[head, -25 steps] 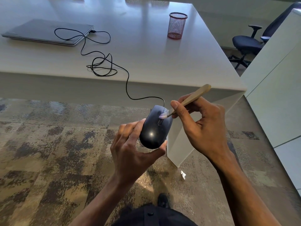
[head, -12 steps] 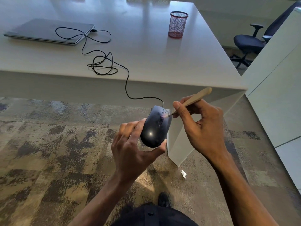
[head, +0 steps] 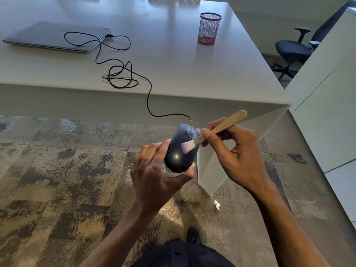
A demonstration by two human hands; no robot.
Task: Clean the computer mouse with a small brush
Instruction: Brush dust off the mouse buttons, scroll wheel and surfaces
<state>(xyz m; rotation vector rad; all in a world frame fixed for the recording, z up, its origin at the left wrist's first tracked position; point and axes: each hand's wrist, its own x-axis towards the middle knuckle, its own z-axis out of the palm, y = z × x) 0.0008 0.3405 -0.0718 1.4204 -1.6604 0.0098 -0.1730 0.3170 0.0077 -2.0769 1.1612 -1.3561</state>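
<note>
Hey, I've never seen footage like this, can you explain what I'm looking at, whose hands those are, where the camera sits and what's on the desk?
No machine here: a camera worn on a person's head looks down at their own hands. The left hand grips a black mouse in the air above the carpet. The right hand pinches a small wooden brush, bristles on the mouse's top. The mouse's cable runs up onto the white desk to a closed laptop. A red mesh cup stands farther back.
</note>
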